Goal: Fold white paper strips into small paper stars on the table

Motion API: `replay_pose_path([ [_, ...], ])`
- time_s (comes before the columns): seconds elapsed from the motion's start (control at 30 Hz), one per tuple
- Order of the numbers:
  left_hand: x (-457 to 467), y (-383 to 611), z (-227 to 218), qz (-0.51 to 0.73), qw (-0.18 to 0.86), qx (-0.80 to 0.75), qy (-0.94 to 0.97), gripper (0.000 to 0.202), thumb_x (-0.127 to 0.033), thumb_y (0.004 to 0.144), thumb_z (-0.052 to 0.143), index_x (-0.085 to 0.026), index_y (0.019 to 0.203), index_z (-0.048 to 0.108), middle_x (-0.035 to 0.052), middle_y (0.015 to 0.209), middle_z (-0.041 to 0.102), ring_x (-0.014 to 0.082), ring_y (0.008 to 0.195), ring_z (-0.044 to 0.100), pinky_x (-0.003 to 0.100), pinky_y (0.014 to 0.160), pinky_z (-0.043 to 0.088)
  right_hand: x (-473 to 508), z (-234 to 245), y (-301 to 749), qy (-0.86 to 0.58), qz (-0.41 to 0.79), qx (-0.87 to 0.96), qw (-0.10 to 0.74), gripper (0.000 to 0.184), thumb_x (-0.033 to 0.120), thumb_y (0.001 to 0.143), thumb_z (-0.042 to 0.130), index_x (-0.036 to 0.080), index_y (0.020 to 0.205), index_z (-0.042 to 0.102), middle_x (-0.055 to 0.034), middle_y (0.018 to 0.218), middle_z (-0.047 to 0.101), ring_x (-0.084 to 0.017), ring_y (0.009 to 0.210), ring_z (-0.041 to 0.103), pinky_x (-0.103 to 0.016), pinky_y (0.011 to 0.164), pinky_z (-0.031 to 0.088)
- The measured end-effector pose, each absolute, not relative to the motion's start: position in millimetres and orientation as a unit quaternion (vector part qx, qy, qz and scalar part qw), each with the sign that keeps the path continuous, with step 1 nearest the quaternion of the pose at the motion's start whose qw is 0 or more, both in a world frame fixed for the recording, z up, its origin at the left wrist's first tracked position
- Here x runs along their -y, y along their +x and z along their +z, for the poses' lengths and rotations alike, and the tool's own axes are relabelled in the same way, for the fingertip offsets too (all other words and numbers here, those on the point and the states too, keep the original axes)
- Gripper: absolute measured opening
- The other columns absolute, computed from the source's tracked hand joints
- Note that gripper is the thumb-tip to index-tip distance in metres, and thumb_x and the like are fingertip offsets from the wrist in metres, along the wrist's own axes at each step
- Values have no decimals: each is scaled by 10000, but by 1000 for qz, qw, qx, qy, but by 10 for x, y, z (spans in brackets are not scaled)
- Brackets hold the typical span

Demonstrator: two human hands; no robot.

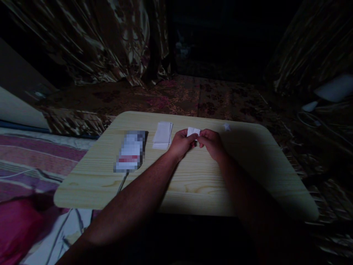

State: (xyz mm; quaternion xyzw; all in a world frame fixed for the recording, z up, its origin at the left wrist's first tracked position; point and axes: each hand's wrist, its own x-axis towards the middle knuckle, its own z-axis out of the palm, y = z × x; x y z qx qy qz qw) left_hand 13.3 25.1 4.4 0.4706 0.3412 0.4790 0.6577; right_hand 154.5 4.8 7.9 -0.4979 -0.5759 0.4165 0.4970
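Observation:
Both my hands meet over the middle of a small light wooden table (193, 184). My left hand (180, 143) and my right hand (211, 142) pinch a small folded piece of white paper (193, 131) between their fingertips, just above the tabletop. A short stack of white paper sheets (162, 135) lies to the left of my left hand. A tiny white paper star (226, 127) rests on the table beyond my right hand.
A blurred-out phone-like device (130, 151) with a cable (122, 183) lies on the table's left part. Patterned carpet (193, 95) and shiny curtains (91, 40) surround the table. Striped bedding (33, 158) lies left; white objects (335, 88) sit far right.

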Motion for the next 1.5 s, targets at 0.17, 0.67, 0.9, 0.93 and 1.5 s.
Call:
replay_pose_path([
  [0.17, -247, 135, 43, 475, 667, -334, 468, 199, -271, 652, 741, -129, 746, 638, 9, 613, 603, 80, 487, 496, 218, 474, 357, -45, 77, 1554, -498, 411, 585, 491, 113, 276, 722, 600, 199, 664, 541, 50, 505, 530, -110, 493, 484, -244, 522, 364],
  [0.67, -234, 99, 115, 502, 671, -339, 427, 250, -184, 576, 746, -134, 778, 607, -10, 597, 603, 71, 442, 488, 216, 459, 375, -61, 75, 1574, -510, 420, 539, 523, 91, 266, 692, 611, 194, 665, 561, 53, 477, 529, -99, 457, 465, -234, 497, 359],
  [0.9, -253, 104, 66, 523, 622, -350, 467, 301, -199, 611, 739, -149, 877, 607, -33, 602, 585, 69, 443, 476, 211, 449, 362, -69, 65, 1561, -509, 414, 533, 534, 89, 273, 713, 616, 190, 694, 590, 52, 491, 537, -95, 452, 459, -234, 493, 353],
  [0.93, -250, 105, 64, 522, 618, -348, 473, 314, -201, 614, 738, -150, 896, 608, -37, 595, 576, 70, 443, 472, 210, 448, 357, -70, 64, 1559, -510, 412, 534, 534, 97, 281, 721, 615, 189, 697, 593, 52, 493, 538, -95, 452, 459, -234, 493, 354],
  [1.5, -274, 79, 50, 540, 582, -369, 482, 331, -233, 643, 725, -153, 952, 638, -52, 604, 535, 52, 463, 415, 199, 456, 302, -26, 109, 1558, -552, 375, 572, 477, 115, 266, 684, 591, 194, 612, 539, 59, 460, 512, -97, 437, 412, -243, 458, 283],
])
